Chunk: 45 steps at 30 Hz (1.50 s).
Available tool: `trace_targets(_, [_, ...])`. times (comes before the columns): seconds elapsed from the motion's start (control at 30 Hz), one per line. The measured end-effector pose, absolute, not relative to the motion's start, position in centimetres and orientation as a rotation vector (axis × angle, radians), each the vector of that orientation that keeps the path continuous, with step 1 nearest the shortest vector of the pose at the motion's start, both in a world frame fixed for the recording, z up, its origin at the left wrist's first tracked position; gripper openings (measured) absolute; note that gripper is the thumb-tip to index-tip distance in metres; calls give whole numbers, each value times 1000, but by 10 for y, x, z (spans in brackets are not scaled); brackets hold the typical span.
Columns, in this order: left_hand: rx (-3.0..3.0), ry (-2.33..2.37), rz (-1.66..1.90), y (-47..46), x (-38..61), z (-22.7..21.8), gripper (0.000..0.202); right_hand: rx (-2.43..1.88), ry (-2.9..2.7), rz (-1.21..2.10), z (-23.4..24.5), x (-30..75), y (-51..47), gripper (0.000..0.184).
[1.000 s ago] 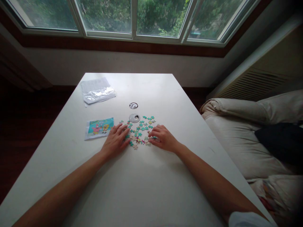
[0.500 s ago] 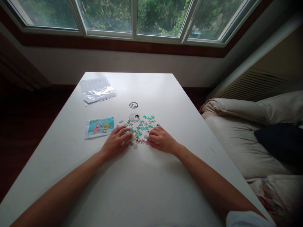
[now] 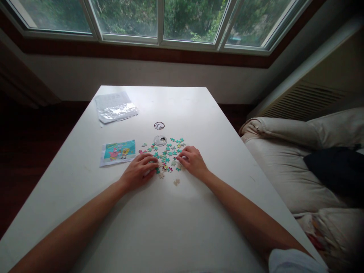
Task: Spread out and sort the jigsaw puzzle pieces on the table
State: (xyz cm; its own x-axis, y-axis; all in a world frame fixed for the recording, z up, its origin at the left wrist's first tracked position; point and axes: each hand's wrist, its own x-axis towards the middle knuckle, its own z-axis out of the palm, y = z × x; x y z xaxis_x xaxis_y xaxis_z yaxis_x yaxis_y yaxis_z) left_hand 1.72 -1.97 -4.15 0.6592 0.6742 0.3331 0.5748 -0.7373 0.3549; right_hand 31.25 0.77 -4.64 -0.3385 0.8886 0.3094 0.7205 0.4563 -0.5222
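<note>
Loose jigsaw pieces (image 3: 167, 160), mostly turquoise with some beige, pink and yellow, lie spread on the white table (image 3: 170, 227). My left hand (image 3: 140, 168) rests at the left edge of the pieces, palm down, its fingers curved and slightly apart. On the right side of the spread, my right hand (image 3: 192, 161) has its thumb and fingertips drawn together on a small jigsaw piece, mostly hidden by the fingers. A beige jigsaw piece (image 3: 176, 182) lies by itself nearer to me, below the right hand.
A picture packet (image 3: 119, 152) with cartoon figures lies left of the pieces. Behind them are a round metal-rimmed disc (image 3: 160, 140) and an oval opening (image 3: 159, 125) in the tabletop. Papers in a clear plastic sleeve (image 3: 116, 107) lie at the back left. A beige sofa (image 3: 278, 167) stands to the right.
My right hand has shifted slightly up and its fingers have gathered into a pinch. A beige piece now lies apart in front of the spread. The left hand has hardly moved.
</note>
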Motion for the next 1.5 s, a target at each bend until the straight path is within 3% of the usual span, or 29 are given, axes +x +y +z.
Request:
trace_targets(0.53, [2658, 1154, 678, -20, 17, -42, 39, -1292, -2294, 322, -35, 309, 2, 14])
trace_targets(0.87, [2684, 1115, 660, -20, 16, -38, 23, -1068, -2551, 287, -30, 332, -1, 15])
trace_targets(1.17, [2766, 1089, 623, -20, 13, -42, 31, -889, -2678, 161, -30, 335, 0, 18])
trace_targets(1.5, [2945, 1033, 477, -24, 13, -35, 42, -1076, -2269, 296, -38, 335, 6, 16])
